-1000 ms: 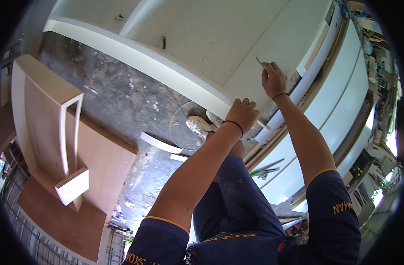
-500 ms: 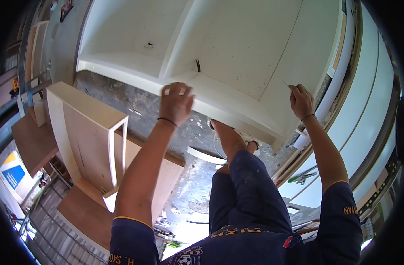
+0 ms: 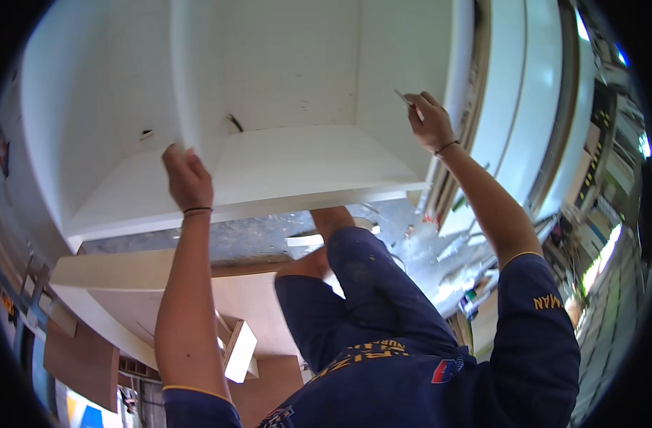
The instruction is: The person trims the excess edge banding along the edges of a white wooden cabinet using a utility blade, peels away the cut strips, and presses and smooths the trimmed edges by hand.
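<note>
A large white cabinet carcass point(image 3: 290, 153) with a vertical divider point(image 3: 185, 78) stands in front of me. My left hand point(image 3: 188, 178) hovers before its left compartment, near the divider's lower end. Its fingers are curled in, and whatever they may hold is hidden. Over the right part of the cabinet, my right hand point(image 3: 431, 123) pinches a thin pale stick-like piece point(image 3: 402, 97), its end pointing up and left. A short dark cable point(image 3: 234, 123) pokes out at the back, right of the divider. A small cut-out point(image 3: 146, 134) shows in the left compartment.
Below the cabinet's front edge lies a grey, stained floor point(image 3: 269, 222). A wooden box frame point(image 3: 112, 271) and brown boards stand at the near left. Long white panels point(image 3: 502, 93) lean along the right side. A curved white strip point(image 3: 304, 241) lies by my legs.
My view has turned, so the cabinet fills more of the left. My left hand has shifted left past the divider. The right hand still holds the thin piece, now seen more clearly.
</note>
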The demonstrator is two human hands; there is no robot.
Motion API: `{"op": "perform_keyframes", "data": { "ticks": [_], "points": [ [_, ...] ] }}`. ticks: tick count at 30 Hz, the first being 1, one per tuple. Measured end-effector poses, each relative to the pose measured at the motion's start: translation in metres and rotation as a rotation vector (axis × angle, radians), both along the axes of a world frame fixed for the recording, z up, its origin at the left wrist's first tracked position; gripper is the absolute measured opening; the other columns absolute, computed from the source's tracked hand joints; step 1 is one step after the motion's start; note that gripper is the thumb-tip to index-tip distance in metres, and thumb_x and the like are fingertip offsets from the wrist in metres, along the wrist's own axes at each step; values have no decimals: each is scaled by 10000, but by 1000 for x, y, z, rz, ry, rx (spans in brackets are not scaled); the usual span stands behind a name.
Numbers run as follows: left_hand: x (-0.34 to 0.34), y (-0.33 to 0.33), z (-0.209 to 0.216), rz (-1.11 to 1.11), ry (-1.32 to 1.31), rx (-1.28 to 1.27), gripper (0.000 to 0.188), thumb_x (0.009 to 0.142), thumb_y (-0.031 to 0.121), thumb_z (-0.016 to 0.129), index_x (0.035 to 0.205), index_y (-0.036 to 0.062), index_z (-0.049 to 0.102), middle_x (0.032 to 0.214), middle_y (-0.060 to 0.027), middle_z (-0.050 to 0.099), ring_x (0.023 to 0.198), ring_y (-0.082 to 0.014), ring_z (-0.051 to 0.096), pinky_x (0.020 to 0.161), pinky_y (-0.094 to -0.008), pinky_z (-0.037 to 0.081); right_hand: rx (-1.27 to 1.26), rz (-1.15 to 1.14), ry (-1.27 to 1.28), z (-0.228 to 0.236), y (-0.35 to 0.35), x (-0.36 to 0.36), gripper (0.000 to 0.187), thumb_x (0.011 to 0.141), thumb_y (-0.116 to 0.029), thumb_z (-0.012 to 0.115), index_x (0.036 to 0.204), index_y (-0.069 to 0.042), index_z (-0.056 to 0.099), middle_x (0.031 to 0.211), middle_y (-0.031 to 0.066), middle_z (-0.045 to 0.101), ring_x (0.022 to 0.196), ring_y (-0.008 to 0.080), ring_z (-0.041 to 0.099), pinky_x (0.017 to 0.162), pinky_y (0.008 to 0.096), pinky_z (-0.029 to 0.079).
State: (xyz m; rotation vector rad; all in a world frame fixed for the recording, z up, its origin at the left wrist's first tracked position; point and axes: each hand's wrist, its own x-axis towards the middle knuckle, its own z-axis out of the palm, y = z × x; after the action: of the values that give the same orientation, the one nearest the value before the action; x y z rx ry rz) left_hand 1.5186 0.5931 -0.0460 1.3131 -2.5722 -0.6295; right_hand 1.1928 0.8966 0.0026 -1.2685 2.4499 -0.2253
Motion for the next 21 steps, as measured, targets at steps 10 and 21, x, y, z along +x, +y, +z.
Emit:
{"op": "perform_keyframes", "data": {
  "ticks": [10, 21],
  "points": [
    [-5, -4, 13, -12, 49, 33, 355, 908, 165, 511, 1192, -16, 399, 1148, -221, 441, 1046, -378, 479, 834, -440, 435, 471, -305, -188, 64, 80, 60, 290, 768, -59, 524, 1033, -109, 630, 864, 135, 591, 776, 315, 607, 722, 413, 493],
    [113, -124, 13, 122, -261, 175, 314, 950, 328, 446, 1000, 52, 586, 804, -94, 636, 711, -215, 621, 623, -319, 491, 627, -475, 33, 36, 70, 102, 269, 748, -73, 532, 1001, -116, 612, 871, 159, 594, 843, 336, 597, 743, 436, 482]
  ]
}}
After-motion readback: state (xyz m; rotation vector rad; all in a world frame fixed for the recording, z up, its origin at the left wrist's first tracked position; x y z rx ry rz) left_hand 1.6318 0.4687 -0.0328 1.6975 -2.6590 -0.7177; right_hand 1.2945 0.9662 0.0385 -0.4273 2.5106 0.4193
